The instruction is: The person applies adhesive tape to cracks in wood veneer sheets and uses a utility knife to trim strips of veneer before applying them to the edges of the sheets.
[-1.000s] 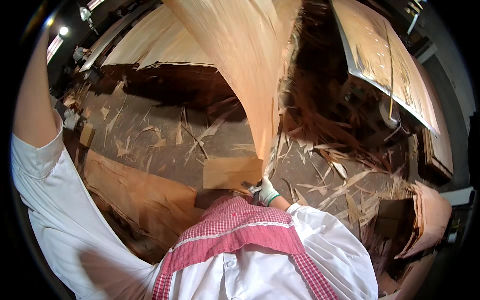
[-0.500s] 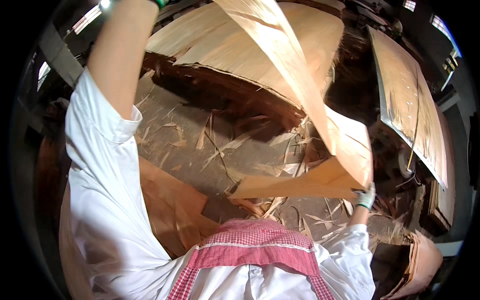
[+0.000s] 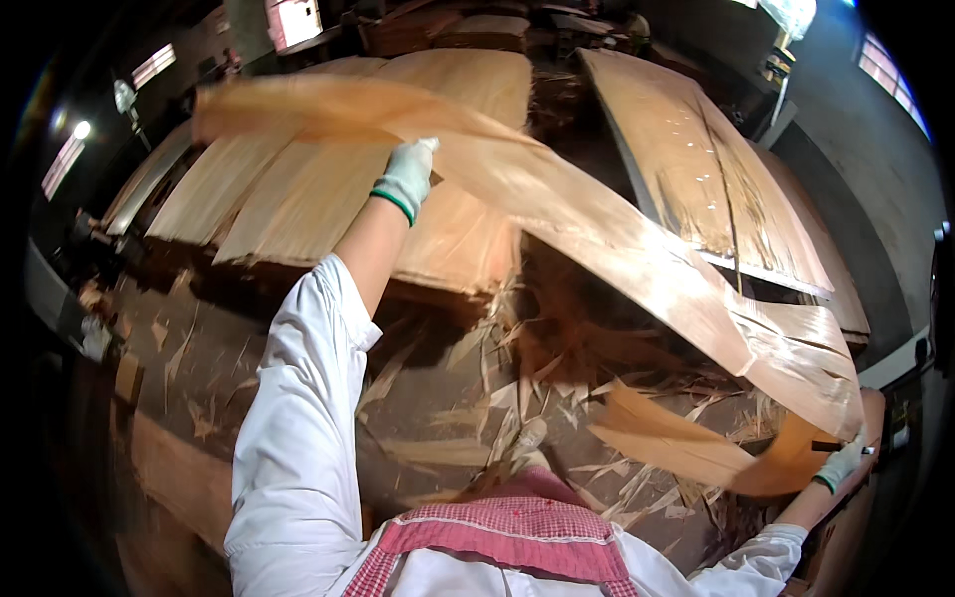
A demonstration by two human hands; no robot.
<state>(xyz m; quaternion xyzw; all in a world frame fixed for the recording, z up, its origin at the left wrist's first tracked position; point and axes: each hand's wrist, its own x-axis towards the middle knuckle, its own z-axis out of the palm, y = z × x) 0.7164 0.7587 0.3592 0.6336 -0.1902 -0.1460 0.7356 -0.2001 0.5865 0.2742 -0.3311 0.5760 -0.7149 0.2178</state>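
As left hand (image 3: 406, 174) grips, veneer strip (image 3: 597, 224), edge at fingers (image 3: 426, 149)

Dim overall | windows (image 3: 153, 65) glowing, lamp (image 3: 82, 129) glaring at left | sheen mid-length on veneer strip (image 3: 637, 239), its left end motion-blurred | dark shadow beneath veneer stack's (image 3: 288, 214) near edge | fisheye curvature, blackened rim
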